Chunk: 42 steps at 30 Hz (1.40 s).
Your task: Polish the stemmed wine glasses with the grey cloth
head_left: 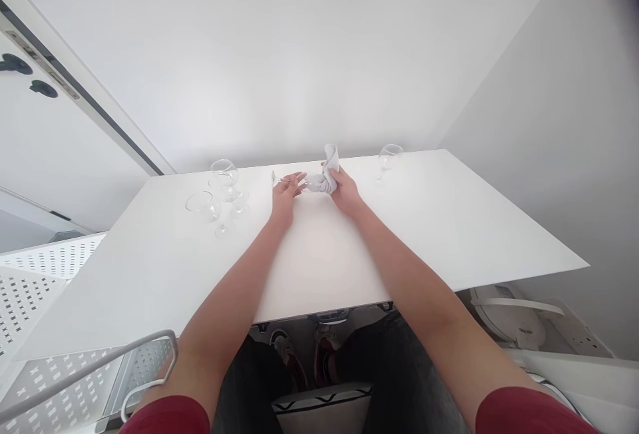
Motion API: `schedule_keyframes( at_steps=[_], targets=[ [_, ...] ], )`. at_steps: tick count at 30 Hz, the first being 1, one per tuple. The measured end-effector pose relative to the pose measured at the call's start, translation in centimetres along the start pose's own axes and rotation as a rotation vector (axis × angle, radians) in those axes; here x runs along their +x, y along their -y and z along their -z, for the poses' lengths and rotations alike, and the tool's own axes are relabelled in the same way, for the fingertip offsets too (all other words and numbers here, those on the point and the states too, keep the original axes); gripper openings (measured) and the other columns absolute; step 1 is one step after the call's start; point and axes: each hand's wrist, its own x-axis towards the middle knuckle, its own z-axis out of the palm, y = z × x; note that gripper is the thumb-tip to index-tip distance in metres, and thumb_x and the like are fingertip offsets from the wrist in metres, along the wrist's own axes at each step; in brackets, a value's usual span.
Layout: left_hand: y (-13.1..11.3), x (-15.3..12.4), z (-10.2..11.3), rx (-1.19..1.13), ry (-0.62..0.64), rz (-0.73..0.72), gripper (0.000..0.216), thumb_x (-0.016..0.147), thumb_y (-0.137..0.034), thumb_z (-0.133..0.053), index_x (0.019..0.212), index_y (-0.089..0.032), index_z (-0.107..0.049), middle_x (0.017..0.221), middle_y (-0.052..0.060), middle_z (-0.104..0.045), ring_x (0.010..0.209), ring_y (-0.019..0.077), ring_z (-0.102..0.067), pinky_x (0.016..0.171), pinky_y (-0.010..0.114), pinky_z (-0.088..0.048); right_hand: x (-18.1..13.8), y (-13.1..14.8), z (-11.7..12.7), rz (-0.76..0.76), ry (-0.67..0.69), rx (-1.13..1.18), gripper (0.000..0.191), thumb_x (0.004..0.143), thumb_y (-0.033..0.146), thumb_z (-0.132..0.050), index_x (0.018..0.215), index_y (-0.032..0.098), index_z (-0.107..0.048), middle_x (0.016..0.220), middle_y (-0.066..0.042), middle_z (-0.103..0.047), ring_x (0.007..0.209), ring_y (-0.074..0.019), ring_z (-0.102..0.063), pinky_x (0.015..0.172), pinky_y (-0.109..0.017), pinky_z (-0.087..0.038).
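At the table [319,254], left grip [285,198] loosely holds a wineglass [310,182], right grip [346,192] clasps a cloth [330,169] at its bowl

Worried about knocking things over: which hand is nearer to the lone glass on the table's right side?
Right. The right hand, gripping a cloth, is left of the lone glass; the left hand, holding another glass by its stem, is farther left.

No lettering, brand or number could be read (the crosses [38,379] on the perforated white panel [70,381] were merely pattern).
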Motion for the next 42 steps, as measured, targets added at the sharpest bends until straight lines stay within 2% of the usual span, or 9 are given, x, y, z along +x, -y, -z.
schedule_keyframes(
  at_steps=[4, 8, 14, 18, 23, 28, 34, 38, 42],
  targets=[
    [0.0, -0.1, -0.1, 0.076, 0.044, -0.065, 0.033, 0.092, -0.052, -0.067, 0.106, -0.025, -0.078, 0.129, 0.01, -0.07, 0.108, 0.0245, -0.068, 0.098, 0.042, -0.05, -0.3, -0.2, -0.5, 0.029, 0.053, -0.132, 0.036, 0.086, 0.043, -0.07, 0.119, 0.029, -0.068, 0.105, 0.0, -0.066, 0.093, -0.0185, -0.059, 0.081, -0.029, -0.051],
    [-0.1, -0.2, -0.1, 0.017, 0.019, -0.097, 0.035, 0.091, -0.053, -0.069, 0.1, -0.021, -0.078, 0.13, 0.013, -0.069, 0.114, 0.0273, -0.067, 0.099, 0.044, -0.051, -0.4, 0.2, -0.5, -0.024, 0.13, -0.107, 0.037, 0.087, 0.048, -0.068, 0.118, 0.027, -0.069, 0.1, -0.002, -0.066, 0.084, -0.0181, -0.058, 0.071, -0.029, -0.05],
    [0.1, 0.0, 0.0, 0.05, 0.019, -0.07, 0.04, 0.09, -0.06, -0.066, 0.105, -0.024, -0.076, 0.136, 0.009, -0.068, 0.111, 0.0259, -0.069, 0.098, 0.043, -0.052, -0.6, 0.5, -0.7, 0.067, 0.001, -0.088, 0.035, 0.086, 0.042, -0.07, 0.118, 0.029, -0.067, 0.116, -0.001, -0.065, 0.096, -0.0185, -0.058, 0.076, -0.028, -0.05],
    [-0.1, -0.1, 0.1, 0.08, 0.006, -0.121, 0.04, 0.088, -0.06, -0.069, 0.102, -0.023, -0.078, 0.131, 0.009, -0.07, 0.109, 0.0247, -0.067, 0.095, 0.04, -0.053, -0.7, 0.4, -1.0, -0.012, 0.157, -0.129, 0.032, 0.087, 0.043, -0.069, 0.115, 0.029, -0.068, 0.102, -0.002, -0.065, 0.084, -0.0175, -0.056, 0.066, -0.028, -0.048],
    [-0.7, -0.5, -0.1, 0.077, 0.026, -0.101, 0.041, 0.092, -0.057, -0.067, 0.114, -0.024, -0.076, 0.143, 0.01, -0.064, 0.117, 0.0276, -0.067, 0.103, 0.045, -0.049, -0.1, 0.5, -0.4, 0.061, 0.065, -0.024, 0.03, 0.085, 0.046, -0.07, 0.109, 0.029, -0.064, 0.102, -0.002, -0.061, 0.084, -0.0179, -0.056, 0.067, -0.03, -0.049],
    [-0.8, -0.6, -0.6, -0.013, 0.159, -0.141, 0.041, 0.091, -0.05, -0.071, 0.122, -0.025, -0.072, 0.151, 0.01, -0.058, 0.14, 0.0304, -0.053, 0.114, 0.047, -0.044, -0.2, 0.3, -0.5, 0.04, 0.098, -0.157, 0.05, 0.074, 0.046, -0.082, 0.117, 0.028, -0.063, 0.103, -0.001, -0.063, 0.092, -0.0188, -0.058, 0.075, -0.032, -0.05],
    [-0.4, -0.4, -0.7, -0.165, 0.372, 0.063, 0.045, 0.087, -0.036, -0.077, 0.131, -0.03, -0.067, 0.163, 0.006, -0.044, 0.138, 0.0322, -0.057, 0.11, 0.049, -0.049, 0.2, 0.6, -0.1, 0.228, -0.141, 0.003, 0.036, 0.07, 0.038, -0.084, 0.096, 0.024, -0.062, 0.087, 0.001, -0.058, 0.08, -0.0153, -0.053, 0.074, -0.03, -0.047],
    [-0.6, -0.2, -0.2, -0.244, 0.309, 0.245, 0.049, 0.092, -0.054, -0.067, 0.125, -0.019, -0.068, 0.14, 0.017, -0.065, 0.105, 0.029, -0.074, 0.091, 0.044, -0.059, 0.4, 0.7, 0.5, 0.313, -0.238, 0.106, 0.028, 0.073, 0.033, -0.081, 0.091, 0.024, -0.062, 0.086, 0.002, -0.056, 0.079, -0.0139, -0.052, 0.074, -0.028, -0.047],
    [-1.3, -0.6, -0.1, -0.126, 0.584, 0.5, 0.059, 0.09, -0.064, -0.064, 0.115, -0.012, -0.072, 0.114, 0.021, -0.074, 0.079, 0.0245, -0.074, 0.074, 0.039, -0.059, 0.3, 0.5, 0.4, 0.344, -0.214, -0.046, 0.028, 0.072, 0.035, -0.083, 0.089, 0.025, -0.063, 0.082, 0.002, -0.055, 0.077, -0.0143, -0.051, 0.072, -0.029, -0.047]
  ],
)
